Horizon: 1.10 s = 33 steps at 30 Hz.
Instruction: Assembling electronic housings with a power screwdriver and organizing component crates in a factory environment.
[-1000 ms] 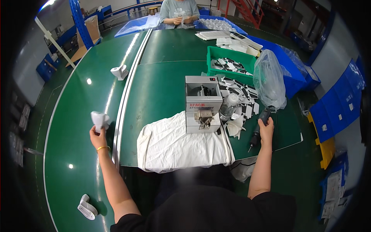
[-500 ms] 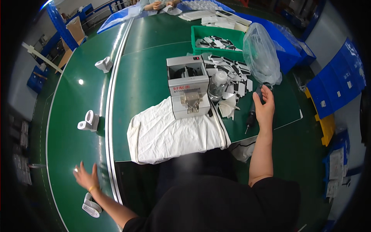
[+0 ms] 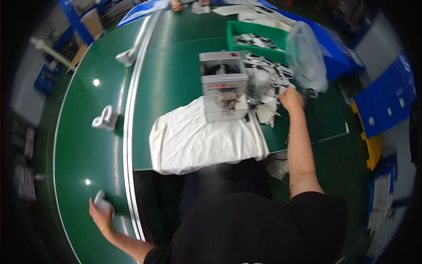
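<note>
My left hand (image 3: 102, 216) is closed around a white plastic fitting (image 3: 103, 203) at the near left, one finger or thumb sticking out beside it; part of the fitting is hidden by the hand. My right hand (image 3: 292, 99) reaches the near right edge of a pile of small flat black and white pieces (image 3: 271, 70). Its fingertips are pinched together at a small white piece (image 3: 286, 88), somewhat blurred. The dark electric screwdriver seen earlier is mostly hidden beneath my right forearm. Two similar white fittings (image 3: 105, 119) stand farther along the green surface at left.
A grey box-shaped machine (image 3: 225, 105) stands on a white cloth (image 3: 202, 141), with a clear bottle (image 3: 258, 86) at its right. Behind are a green bin (image 3: 231, 37) and a clear plastic bag (image 3: 307, 59). A metal rail (image 3: 128, 132) divides the surface. Another person's hands show at the far edge.
My left hand has come down onto the near fitting and closed on it. My right hand has left the screwdriver and moved left to the pieces. The whole view has shifted slightly.
</note>
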Motion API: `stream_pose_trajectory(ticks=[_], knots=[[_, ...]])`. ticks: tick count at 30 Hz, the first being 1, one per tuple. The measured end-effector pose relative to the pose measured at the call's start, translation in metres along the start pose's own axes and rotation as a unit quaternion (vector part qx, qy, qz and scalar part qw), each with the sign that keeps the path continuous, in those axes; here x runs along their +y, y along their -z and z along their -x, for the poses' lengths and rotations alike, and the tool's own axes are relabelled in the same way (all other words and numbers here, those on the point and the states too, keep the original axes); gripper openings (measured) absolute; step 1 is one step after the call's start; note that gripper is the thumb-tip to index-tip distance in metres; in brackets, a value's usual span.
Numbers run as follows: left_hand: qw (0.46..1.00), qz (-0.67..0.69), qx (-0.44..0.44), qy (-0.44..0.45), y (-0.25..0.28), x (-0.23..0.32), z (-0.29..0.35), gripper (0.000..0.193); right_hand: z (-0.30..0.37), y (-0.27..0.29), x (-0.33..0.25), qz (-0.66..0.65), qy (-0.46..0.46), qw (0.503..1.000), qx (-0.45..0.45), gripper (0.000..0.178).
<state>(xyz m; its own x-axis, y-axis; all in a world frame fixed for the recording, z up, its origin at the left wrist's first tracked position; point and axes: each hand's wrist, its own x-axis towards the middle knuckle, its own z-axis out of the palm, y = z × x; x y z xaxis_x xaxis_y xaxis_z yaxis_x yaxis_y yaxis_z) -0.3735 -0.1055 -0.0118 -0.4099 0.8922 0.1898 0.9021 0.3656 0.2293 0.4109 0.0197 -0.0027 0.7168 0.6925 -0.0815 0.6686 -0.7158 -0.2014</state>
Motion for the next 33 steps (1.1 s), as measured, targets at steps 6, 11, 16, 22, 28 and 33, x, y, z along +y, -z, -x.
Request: stream_pose_trajectory(ticks=[6, 11, 16, 22, 28, 33], knots=[[0.961, 0.212, 0.067, -0.164, -0.033, 0.16, -0.02, 0.079, -0.023, -0.019, 0.052, -0.024, 0.047, 0.994, 0.096, 0.048], [0.893, 0.399, 0.052, -0.201, -0.031, 0.269, 0.008, 0.083, -0.001, -0.003, 0.045, -0.032, 0.016, 0.997, 0.064, 0.035], [0.829, 0.467, 0.002, -0.308, -0.03, 0.32, 0.028, 0.082, 0.024, -0.004, 0.044, -0.329, 0.187, 0.907, 0.187, 0.019], [0.698, 0.558, -0.192, -0.404, -0.03, 0.357, 0.05, 0.079, 0.13, 0.012, -0.032, -0.632, 0.239, 0.734, -0.073, 0.022], [0.584, 0.596, -0.326, -0.444, -0.03, 0.386, 0.069, 0.072, 0.187, -0.028, -0.076, -0.635, 0.186, 0.696, -0.279, 0.023], [0.582, 0.609, -0.306, -0.443, -0.049, 0.389, 0.066, 0.071, 0.205, -0.051, -0.08, -0.759, 0.115, 0.561, -0.309, 0.024]])
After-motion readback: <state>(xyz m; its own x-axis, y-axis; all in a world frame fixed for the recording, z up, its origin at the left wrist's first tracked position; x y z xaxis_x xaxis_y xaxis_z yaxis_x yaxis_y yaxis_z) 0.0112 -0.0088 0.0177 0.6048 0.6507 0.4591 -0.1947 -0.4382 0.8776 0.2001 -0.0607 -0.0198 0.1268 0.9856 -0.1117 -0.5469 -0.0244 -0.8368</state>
